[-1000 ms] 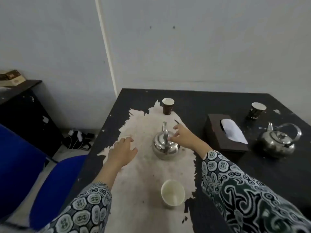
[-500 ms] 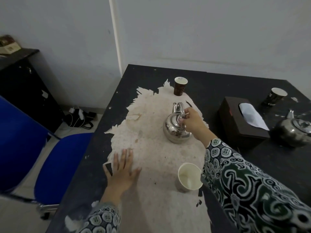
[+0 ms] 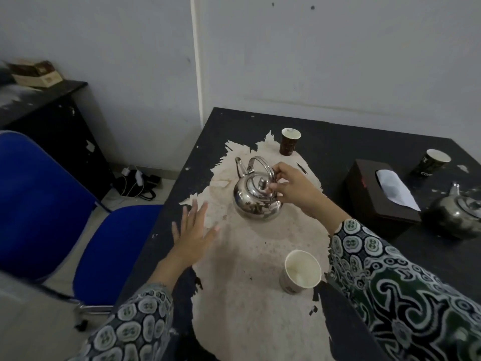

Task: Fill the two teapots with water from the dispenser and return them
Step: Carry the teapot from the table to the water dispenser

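1. Grip first: the right hand point(image 3: 291, 187) is closed on the arched handle of the near steel teapot point(image 3: 256, 198), fingers pinching the handle on its right side, thumb close to the lid knob; whether the pot is clear of the surface or resting on it I cannot tell.
2. That teapot sits at centre frame, lid on, spout pointing to the upper left.
3. Beside it, the left hand point(image 3: 194, 230) is spread flat with fingers apart, holding nothing, low over the surface edge.
4. A second teapot point(image 3: 454, 214) stands at the right edge of the frame, untouched.
5. Judged from this, the task is at its start: one pot just taken up, no dispenser in sight, both fillings and both returns left.
6. Near the pots: a white paper cup point(image 3: 302, 272) lower centre, two dark cups further back, a tissue box point(image 3: 377, 194) to the right.
7. Black surface point(image 3: 364, 142), its coating peeled to pale board in the middle.
8. Blue chair point(image 3: 52, 199) at left, grey wall behind.
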